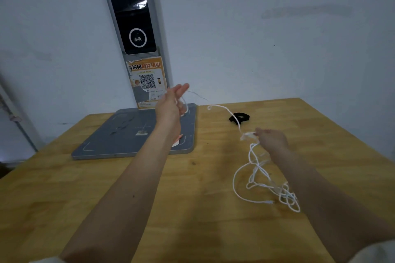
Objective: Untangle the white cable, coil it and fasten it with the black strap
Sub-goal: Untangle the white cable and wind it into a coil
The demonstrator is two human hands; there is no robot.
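Observation:
The white cable (254, 175) runs from my left hand (171, 102), raised above the grey base, across the air to my right hand (271, 139), then drops into a loose tangle on the wooden table at the right. A few turns of cable sit around my left hand, whose fingers point up and apart. My right hand pinches a bunched part of the cable just above the table. The black strap (239, 118) lies on the table behind the stretched cable, between my two hands.
A grey flat base (119, 141) of a tall scanner column (136, 28) stands at the table's back left, against the white wall. An orange notice with a QR code (147, 81) is stuck on the column. The wooden table (192, 198) ends at the right.

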